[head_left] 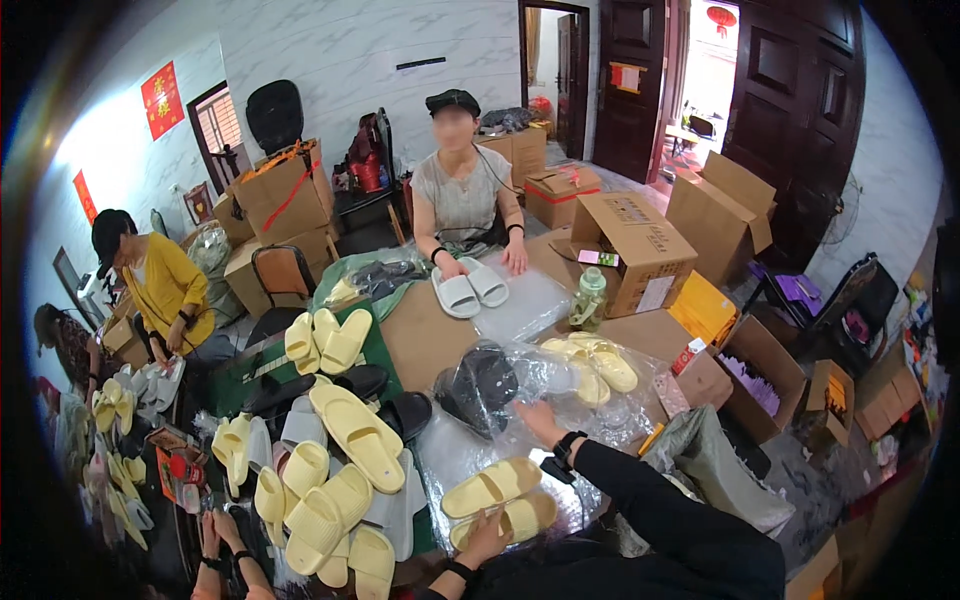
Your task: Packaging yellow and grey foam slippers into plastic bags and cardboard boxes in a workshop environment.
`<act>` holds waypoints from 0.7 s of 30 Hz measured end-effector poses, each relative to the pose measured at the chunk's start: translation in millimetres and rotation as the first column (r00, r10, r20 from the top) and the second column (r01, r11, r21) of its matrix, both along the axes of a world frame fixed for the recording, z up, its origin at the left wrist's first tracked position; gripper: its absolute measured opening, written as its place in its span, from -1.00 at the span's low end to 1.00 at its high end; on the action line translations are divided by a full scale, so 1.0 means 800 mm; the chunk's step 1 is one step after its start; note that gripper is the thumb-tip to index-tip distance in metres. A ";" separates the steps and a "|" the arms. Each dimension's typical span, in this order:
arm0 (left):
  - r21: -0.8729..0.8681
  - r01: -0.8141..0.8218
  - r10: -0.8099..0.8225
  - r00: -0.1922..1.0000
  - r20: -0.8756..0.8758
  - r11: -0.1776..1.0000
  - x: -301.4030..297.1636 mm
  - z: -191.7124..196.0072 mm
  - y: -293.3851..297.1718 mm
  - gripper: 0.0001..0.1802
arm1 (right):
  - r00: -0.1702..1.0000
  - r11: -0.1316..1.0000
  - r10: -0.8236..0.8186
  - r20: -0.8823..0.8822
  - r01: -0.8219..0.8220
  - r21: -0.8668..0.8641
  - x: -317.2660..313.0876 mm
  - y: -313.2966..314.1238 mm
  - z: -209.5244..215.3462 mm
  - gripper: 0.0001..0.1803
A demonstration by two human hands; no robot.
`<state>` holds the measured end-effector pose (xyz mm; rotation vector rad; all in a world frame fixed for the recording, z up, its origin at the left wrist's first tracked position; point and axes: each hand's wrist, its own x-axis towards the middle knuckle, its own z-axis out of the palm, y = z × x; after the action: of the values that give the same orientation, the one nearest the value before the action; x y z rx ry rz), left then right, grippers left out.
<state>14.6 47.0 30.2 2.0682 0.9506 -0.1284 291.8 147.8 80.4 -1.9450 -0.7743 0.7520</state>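
A pair of pale yellow slippers (492,488) lies side by side on clear plastic in front of me. My left hand (484,540) is closed on the nearer yellow slipper, its fingers over the strap. Farther up the table, my right hand (541,424) pinches the edge of a clear plastic bag (622,425), though its fingertips are partly lost in the shine. Beyond that hand, dark slippers (478,385) show through plastic, with more yellow slippers (600,365) to their right.
Loose yellow slippers (345,500) are piled at my left, with grey and black ones among them. Across the table a person handles white slippers (468,290). A green bottle (589,298) and a cardboard box (635,250) stand at the right. Other people's hands (222,530) work at far left.
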 end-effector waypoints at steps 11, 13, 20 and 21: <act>0.054 -0.069 0.068 0.998 0.010 0.996 0.006 -0.011 0.004 -0.24 | 0.863 0.926 -0.006 0.505 -0.185 0.328 0.019 0.049 0.075 -0.66; -0.003 -0.095 0.096 0.995 0.042 0.995 0.003 -0.001 0.006 -0.25 | 0.793 0.907 -0.340 0.505 0.135 0.399 0.029 0.026 0.083 -0.73; 0.053 -0.070 0.067 0.996 0.052 0.996 -0.010 -0.028 0.004 -0.19 | 0.421 0.870 -0.385 0.821 0.462 0.171 0.057 -0.057 0.055 -0.79; 0.075 -0.041 0.037 0.998 0.057 0.996 -0.010 -0.031 0.004 -0.19 | 0.413 0.864 -0.393 0.822 0.471 0.177 0.070 -0.060 0.039 -0.79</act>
<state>6.9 49.8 5.7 2.1101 0.9747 -0.0146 347.8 99.6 111.6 -2.4299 -0.6984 -0.5946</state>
